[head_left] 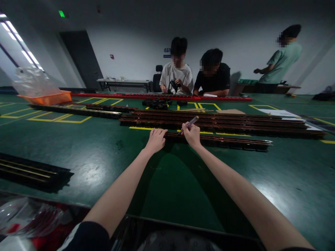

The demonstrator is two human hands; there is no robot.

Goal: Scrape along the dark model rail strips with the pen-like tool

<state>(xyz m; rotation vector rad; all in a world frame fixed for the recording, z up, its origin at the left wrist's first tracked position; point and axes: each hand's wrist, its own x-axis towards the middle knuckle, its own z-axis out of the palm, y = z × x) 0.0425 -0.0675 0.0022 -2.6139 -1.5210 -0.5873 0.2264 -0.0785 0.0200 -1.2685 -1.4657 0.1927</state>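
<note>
My right hand (192,135) is closed around a pen-like tool (193,121), whose lower tip points down at a long dark rail strip (230,141) on the green table. At the strip's left end rests my left hand (156,139), its fingers stretched forward and lying on or against the strip. Just beyond both hands, several long dark strips with coppery edges (251,125) lie side by side. What exactly the tool's tip touches is too small to tell.
An orange tray (49,98) with plastic bags stands at the back left. More strips (31,170) lie at the left front. A red rail (214,98) crosses the far side, with black parts (156,103) before it. Two people sit beyond; another stands at the right.
</note>
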